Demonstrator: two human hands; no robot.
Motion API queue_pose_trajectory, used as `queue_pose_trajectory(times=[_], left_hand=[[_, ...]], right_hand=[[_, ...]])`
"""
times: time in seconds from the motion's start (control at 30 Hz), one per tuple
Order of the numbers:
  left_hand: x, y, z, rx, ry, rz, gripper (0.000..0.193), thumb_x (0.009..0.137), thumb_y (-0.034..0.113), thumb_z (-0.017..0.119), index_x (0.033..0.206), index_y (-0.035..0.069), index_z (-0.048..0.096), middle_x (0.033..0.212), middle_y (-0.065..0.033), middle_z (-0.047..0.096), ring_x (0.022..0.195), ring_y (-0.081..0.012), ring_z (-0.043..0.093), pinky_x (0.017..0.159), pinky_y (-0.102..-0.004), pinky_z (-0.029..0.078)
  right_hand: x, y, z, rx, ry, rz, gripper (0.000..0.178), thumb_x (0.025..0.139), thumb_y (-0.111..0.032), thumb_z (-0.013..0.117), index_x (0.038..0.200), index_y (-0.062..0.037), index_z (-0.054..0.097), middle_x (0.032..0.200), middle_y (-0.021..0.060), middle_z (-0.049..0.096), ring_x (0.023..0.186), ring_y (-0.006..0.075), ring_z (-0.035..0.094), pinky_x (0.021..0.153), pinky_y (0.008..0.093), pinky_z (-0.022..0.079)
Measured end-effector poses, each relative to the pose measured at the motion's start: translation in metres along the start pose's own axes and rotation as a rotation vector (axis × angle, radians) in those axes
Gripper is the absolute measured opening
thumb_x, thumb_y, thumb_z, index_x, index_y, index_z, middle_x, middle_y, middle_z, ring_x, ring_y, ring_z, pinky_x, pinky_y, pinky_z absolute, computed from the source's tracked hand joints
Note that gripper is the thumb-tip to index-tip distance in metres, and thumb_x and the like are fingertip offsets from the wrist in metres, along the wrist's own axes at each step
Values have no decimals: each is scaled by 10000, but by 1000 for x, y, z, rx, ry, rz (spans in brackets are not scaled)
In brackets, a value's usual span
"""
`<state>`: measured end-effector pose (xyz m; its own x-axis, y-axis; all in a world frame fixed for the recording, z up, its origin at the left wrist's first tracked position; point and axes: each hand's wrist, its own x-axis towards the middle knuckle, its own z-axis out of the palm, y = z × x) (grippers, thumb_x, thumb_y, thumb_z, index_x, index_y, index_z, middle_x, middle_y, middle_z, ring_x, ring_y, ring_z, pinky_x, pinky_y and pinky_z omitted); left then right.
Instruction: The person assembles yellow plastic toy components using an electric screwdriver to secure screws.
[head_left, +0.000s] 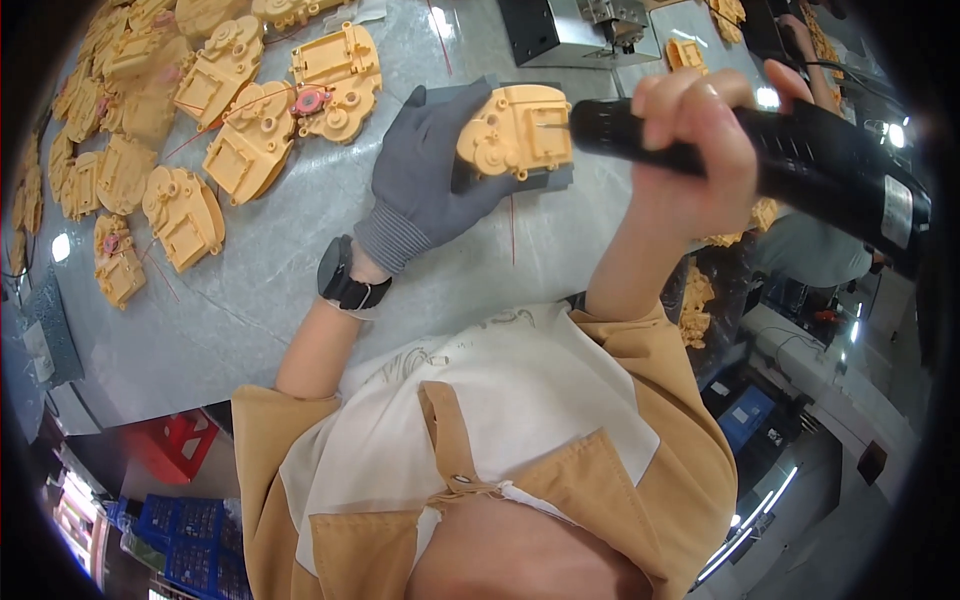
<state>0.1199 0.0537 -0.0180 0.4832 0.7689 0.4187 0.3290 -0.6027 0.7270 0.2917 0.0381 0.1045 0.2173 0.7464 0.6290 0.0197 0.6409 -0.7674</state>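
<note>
My left hand, in a grey knitted glove, is closed around a yellow plastic housing with moulded compartments and round bosses. The housing rests on a dark grey block, partly hidden beneath it. My bare right hand is wrapped round a black electric screwdriver, held almost level. Its thin bit points left over the housing's right-hand compartment; whether the tip touches a screw I cannot tell.
Many similar yellow housings cover the grey metal table at the left, some with a red part and thin red wires. A metal machine stands at the back. A red crate and blue crates lie below the table edge.
</note>
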Motion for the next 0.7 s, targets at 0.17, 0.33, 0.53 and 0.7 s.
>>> queue_pose_trajectory(times=[0.17, 0.33, 0.53, 0.7], left_hand=[[2, 4, 1, -77, 4, -29, 792, 699, 337, 788, 1344, 68, 415, 1052, -124, 619, 1004, -306, 591, 1072, -499, 325], [-1, 2, -2, -130, -20, -81, 793, 691, 318, 798, 1340, 71, 415, 1030, -121, 620, 979, -293, 602, 1071, -507, 326], [-1, -1, -2, -195, -39, -36, 736, 703, 204, 779, 1313, 10, 415, 1130, -166, 588, 989, -358, 553, 885, -431, 441], [-1, -2, 3, -139, 7, -24, 780, 684, 308, 792, 1335, 81, 427, 949, -130, 627, 926, -301, 615, 1049, -525, 354]], right_hand=[[4, 18, 13, 59, -50, -24, 565, 785, 47, 477, 1302, -6, 258, 646, 118, 523, 509, 214, 500, 574, 400, 462], [9, 15, 52, -166, 221, 183, 465, 699, 25, 614, 1123, -25, 428, 598, 50, 534, 457, 152, 524, 484, 246, 457], [17, 18, 60, -221, 228, 286, 416, 709, -11, 622, 1084, -44, 444, 602, 51, 540, 443, 158, 515, 482, 238, 458], [19, 24, 55, -171, 204, 275, 390, 707, 3, 622, 1050, -58, 449, 598, 55, 536, 441, 154, 510, 477, 236, 453]])
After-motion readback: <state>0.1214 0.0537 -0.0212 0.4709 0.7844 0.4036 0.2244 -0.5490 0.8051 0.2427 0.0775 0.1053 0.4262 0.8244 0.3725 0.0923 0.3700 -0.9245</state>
